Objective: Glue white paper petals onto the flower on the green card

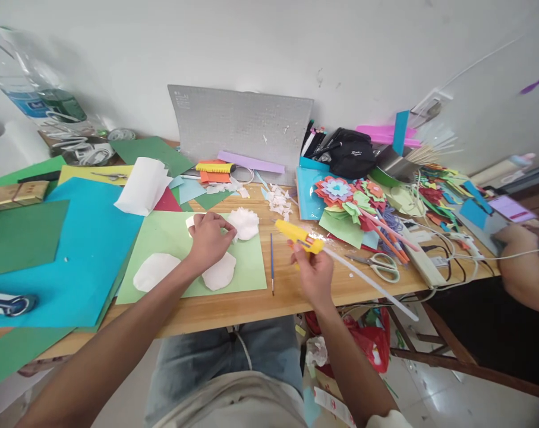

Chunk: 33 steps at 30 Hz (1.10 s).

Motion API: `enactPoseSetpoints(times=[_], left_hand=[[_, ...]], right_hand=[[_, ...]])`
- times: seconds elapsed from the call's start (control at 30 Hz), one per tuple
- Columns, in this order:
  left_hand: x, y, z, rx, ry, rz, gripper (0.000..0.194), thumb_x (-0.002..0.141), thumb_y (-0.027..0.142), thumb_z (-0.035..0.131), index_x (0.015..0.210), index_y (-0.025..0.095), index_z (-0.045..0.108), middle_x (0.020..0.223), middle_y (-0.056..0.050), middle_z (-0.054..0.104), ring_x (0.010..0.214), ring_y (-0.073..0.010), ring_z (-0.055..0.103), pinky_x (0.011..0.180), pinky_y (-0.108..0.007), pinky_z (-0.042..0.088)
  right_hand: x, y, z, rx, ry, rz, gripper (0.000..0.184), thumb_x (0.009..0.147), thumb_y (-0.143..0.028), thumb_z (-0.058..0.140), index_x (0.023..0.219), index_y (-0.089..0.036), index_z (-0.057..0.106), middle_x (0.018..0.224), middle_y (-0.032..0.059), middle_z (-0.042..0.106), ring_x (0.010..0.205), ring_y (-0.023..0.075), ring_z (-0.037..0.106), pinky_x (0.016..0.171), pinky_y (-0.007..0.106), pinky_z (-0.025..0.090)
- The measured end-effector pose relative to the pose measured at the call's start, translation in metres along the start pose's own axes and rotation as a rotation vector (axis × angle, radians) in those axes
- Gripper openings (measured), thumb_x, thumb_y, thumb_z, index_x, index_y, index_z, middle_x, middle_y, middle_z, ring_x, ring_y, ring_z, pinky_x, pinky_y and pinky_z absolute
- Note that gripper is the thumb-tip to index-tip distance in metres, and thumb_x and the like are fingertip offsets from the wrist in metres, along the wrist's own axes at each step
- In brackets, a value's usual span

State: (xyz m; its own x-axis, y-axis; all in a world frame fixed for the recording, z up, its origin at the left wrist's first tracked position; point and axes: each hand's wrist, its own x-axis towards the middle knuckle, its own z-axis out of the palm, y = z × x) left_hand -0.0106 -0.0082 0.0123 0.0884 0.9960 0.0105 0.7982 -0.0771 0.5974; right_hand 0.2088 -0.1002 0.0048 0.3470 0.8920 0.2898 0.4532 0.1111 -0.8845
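My right hand [314,270] is wrapped round a yellow hot glue gun [301,235]. A long translucent glue stick [371,282] sticks out of its back end, and the nozzle points left. My left hand [211,236] is over a light green sheet of paper [251,267], fingers pinched together beside a ruffled white paper piece [245,223]. Whatever lies between those fingertips is too small to make out. Two rounded white paper pieces, one at left [157,271] and one below my hand [219,272], lie on the sheet. Another white piece [189,222] is partly hidden behind my left hand.
A blue paintbrush [272,261] and scissors [383,266] lie on the wooden table. Paper flowers [339,191] and a power strip [423,258] are to the right. Blue paper [91,238], a white paper roll [143,185] and torn scraps [280,201] surround the sheet. Another person's arm [525,267] is far right.
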Motion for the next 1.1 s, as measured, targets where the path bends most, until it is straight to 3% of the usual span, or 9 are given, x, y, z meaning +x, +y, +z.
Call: enactPoseSetpoints(times=[0.07, 0.13, 0.23, 0.33, 0.7, 0.93, 1.0, 1.1], left_hand=[[-0.002, 0.002, 0.003, 0.003, -0.003, 0.014, 0.019, 0.082, 0.034, 0.057, 0.078, 0.024, 0.072, 0.112, -0.007, 0.06, 0.115, -0.0322, 0.042, 0.092, -0.048, 0.035], [-0.003, 0.004, 0.005, 0.011, 0.0, 0.026, 0.019, 0.082, 0.033, 0.056, 0.078, 0.024, 0.072, 0.112, -0.007, 0.06, 0.116, -0.0322, 0.041, 0.091, -0.048, 0.035], [-0.001, 0.003, 0.007, 0.014, 0.014, 0.018, 0.018, 0.081, 0.033, 0.057, 0.077, 0.024, 0.072, 0.112, -0.007, 0.061, 0.117, -0.0329, 0.04, 0.09, -0.049, 0.035], [0.002, 0.0, 0.006, 0.002, 0.025, -0.018, 0.017, 0.08, 0.034, 0.059, 0.078, 0.024, 0.072, 0.113, -0.008, 0.061, 0.118, -0.0338, 0.04, 0.09, -0.049, 0.035], [0.004, 0.0, -0.001, -0.025, 0.059, -0.06, 0.019, 0.079, 0.038, 0.058, 0.078, 0.024, 0.071, 0.113, -0.008, 0.06, 0.12, -0.0348, 0.04, 0.092, -0.05, 0.036], [0.002, 0.003, -0.003, -0.026, 0.033, -0.05, 0.02, 0.079, 0.038, 0.057, 0.077, 0.023, 0.071, 0.114, -0.008, 0.06, 0.119, -0.0346, 0.04, 0.093, -0.05, 0.035], [0.001, 0.003, -0.001, -0.02, 0.033, -0.052, 0.02, 0.078, 0.039, 0.057, 0.076, 0.023, 0.071, 0.114, -0.008, 0.06, 0.119, -0.035, 0.04, 0.093, -0.05, 0.035], [0.001, 0.002, 0.003, -0.009, 0.026, -0.046, 0.021, 0.078, 0.039, 0.057, 0.077, 0.023, 0.071, 0.113, -0.009, 0.06, 0.119, -0.0353, 0.039, 0.093, -0.049, 0.034]], right_hand=[[0.008, 0.014, -0.017, -0.021, 0.116, 0.011, 0.035, 0.086, -0.045, 0.058, 0.069, -0.016, 0.063, 0.079, 0.0074, 0.069, 0.077, 0.0198, 0.063, 0.075, 0.033, 0.05], [0.016, 0.031, -0.032, -0.081, 0.177, -0.007, 0.033, 0.084, -0.046, 0.061, 0.078, -0.015, 0.066, 0.086, 0.0087, 0.07, 0.081, 0.0208, 0.063, 0.078, 0.034, 0.049], [0.026, 0.054, -0.046, -0.176, 0.171, 0.006, 0.039, 0.083, -0.049, 0.06, 0.093, -0.012, 0.069, 0.09, 0.0103, 0.071, 0.083, 0.0223, 0.062, 0.079, 0.036, 0.049], [0.03, 0.068, -0.053, -0.269, 0.143, 0.05, 0.041, 0.082, -0.049, 0.059, 0.092, -0.011, 0.07, 0.085, 0.0092, 0.071, 0.077, 0.0215, 0.061, 0.075, 0.035, 0.048], [0.031, 0.061, -0.063, -0.34, -0.025, 0.123, 0.045, 0.072, -0.052, 0.07, 0.092, -0.012, 0.07, 0.087, 0.0114, 0.072, 0.079, 0.026, 0.064, 0.076, 0.04, 0.05], [0.022, 0.066, -0.08, -0.256, -0.059, 0.17, 0.059, 0.066, -0.053, 0.075, 0.108, -0.013, 0.067, 0.102, 0.0136, 0.072, 0.088, 0.0272, 0.066, 0.082, 0.044, 0.053], [0.01, 0.063, -0.086, -0.316, 0.008, 0.144, 0.056, 0.067, -0.051, 0.075, 0.107, -0.013, 0.067, 0.1, 0.0135, 0.071, 0.086, 0.0264, 0.066, 0.081, 0.044, 0.053], [-0.018, 0.055, -0.086, -0.451, 0.332, 0.002, 0.034, 0.079, -0.044, 0.066, 0.097, -0.015, 0.066, 0.089, 0.0104, 0.069, 0.08, 0.0228, 0.064, 0.08, 0.042, 0.052]])
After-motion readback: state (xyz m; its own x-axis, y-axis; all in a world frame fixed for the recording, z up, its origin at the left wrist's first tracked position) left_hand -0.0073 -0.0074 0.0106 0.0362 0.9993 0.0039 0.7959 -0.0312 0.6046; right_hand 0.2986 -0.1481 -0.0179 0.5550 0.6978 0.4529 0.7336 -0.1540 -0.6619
